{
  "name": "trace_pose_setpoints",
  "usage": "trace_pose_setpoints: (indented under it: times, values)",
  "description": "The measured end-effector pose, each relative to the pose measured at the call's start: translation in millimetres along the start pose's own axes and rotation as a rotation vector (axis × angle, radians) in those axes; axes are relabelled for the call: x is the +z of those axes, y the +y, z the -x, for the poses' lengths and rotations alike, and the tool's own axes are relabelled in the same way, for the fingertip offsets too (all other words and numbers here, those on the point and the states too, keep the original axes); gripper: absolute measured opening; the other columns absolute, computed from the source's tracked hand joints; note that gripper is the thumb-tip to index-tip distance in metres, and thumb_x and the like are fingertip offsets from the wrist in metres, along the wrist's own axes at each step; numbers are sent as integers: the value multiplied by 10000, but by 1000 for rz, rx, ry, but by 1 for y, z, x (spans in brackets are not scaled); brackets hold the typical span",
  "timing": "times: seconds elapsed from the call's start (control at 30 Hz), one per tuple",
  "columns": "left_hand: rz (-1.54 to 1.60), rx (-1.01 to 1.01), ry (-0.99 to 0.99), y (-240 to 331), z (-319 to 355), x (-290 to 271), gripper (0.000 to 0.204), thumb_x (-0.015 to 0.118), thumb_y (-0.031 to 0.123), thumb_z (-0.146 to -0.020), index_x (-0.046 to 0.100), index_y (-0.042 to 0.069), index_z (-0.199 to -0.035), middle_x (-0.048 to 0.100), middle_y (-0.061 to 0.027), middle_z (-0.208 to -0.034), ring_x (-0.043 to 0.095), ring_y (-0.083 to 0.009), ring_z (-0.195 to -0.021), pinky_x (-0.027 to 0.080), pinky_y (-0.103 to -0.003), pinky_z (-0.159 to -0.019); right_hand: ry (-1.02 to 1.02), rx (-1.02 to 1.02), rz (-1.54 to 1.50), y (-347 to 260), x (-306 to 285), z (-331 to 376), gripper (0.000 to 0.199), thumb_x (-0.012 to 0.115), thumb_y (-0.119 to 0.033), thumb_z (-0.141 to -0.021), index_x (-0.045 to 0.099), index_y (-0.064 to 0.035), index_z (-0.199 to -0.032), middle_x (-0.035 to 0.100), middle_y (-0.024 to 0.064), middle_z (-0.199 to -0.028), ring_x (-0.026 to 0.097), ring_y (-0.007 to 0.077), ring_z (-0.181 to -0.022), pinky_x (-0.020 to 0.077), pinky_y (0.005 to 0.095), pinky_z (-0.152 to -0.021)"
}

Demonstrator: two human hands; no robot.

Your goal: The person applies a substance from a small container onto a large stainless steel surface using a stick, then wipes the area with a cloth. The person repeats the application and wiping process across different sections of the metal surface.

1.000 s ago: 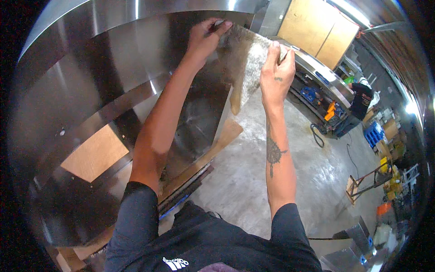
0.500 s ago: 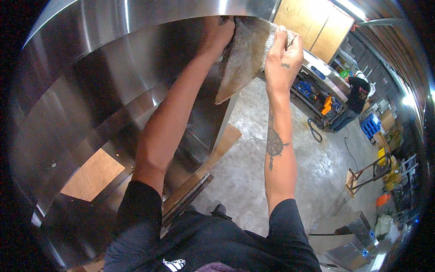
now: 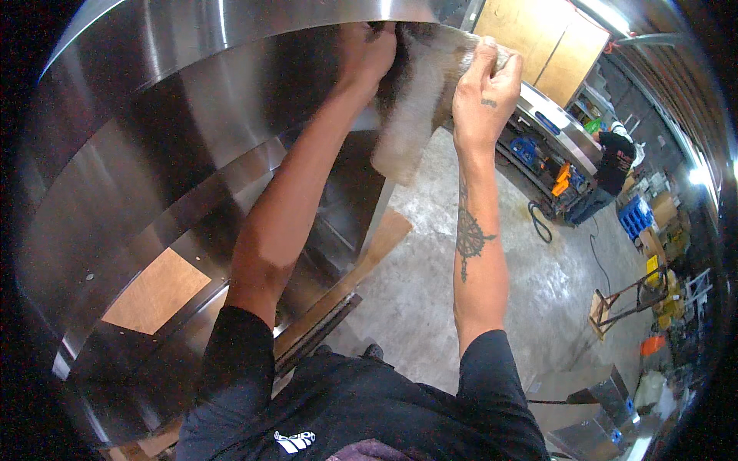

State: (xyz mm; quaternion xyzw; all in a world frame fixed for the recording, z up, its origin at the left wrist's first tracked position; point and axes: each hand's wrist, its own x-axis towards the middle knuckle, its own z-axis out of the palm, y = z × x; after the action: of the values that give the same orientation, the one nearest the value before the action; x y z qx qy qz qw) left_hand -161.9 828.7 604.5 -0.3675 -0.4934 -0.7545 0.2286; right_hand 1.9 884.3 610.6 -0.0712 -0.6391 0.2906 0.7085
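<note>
A limp, fuzzy grey-brown cloth [image 3: 419,100] hangs under the rim of a large stainless steel housing [image 3: 254,19]. Its lower end is smeared by motion. My right hand [image 3: 486,92] pinches the upper right corner, thumb on top, just outside the steel rim. My left hand [image 3: 367,54] reaches into the shade beneath the rim and is closed at the cloth's upper left edge; its fingertips are partly hidden. Steel panels [image 3: 223,100] of the housing stand behind and left of my left forearm.
A brown board piece [image 3: 157,292] lies on the steel at lower left. Wooden strips [image 3: 380,246] run beside the housing. Further right, a person [image 3: 611,165] bends at a steel bench [image 3: 561,131]. A small stand [image 3: 626,303] and steel boxes [image 3: 576,399] are on the concrete floor [image 3: 419,307].
The cloth's lower end has swung from a pointed, flat corner into a folded, blurred shape, slightly right and lower. Both hands stay on it; the right has shifted a little right.
</note>
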Motion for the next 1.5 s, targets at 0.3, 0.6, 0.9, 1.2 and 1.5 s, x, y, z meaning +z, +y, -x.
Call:
trace_pose_setpoints:
  times: [0.3,0.6,0.9,1.2,1.5]
  values:
    - [-77,-62,-126,4,0,-3,452,699,312,-1031,658,4,-1359,702,-212,-1321,641,-284,-1284,452,-408,-1115,56,-26,-216,31,-6,-12,261,635,-247,-1093,650,8,-1043,676,77,-944,600,127,-874,512,300,-806]
    - [-9,-146,-54,12,-3,1,506,750,231,-992,579,11,-1414,652,-159,-1393,593,-312,-1285,458,-445,-1091,-101,-28,-112,10,-11,-12,267,675,-239,-1073,649,8,-973,643,49,-824,547,87,-746,463,299,-659]
    - [-75,-126,140,8,1,1,467,751,251,-997,598,0,-1360,659,-140,-1354,612,-284,-1232,490,-429,-1039,-115,-33,-124,-5,-3,1,306,664,-256,-1073,631,23,-951,613,65,-755,509,126,-676,483,329,-671]
    - [-143,-105,-19,63,101,-76,356,737,361,-1025,673,47,-1182,703,-59,-1116,620,-164,-1070,496,-323,-972,-289,278,-188,-2,-65,67,271,631,-282,-1104,644,-14,-1064,596,-4,-899,496,61,-826,461,269,-763]
    - [106,-294,-157,86,101,-65,335,742,341,-1026,700,52,-1190,696,-20,-1074,602,-108,-992,481,-273,-900,-308,977,-936,-30,-75,116,259,694,-294,-1055,680,-78,-1197,738,33,-1138,706,137,-1019,565,323,-933]
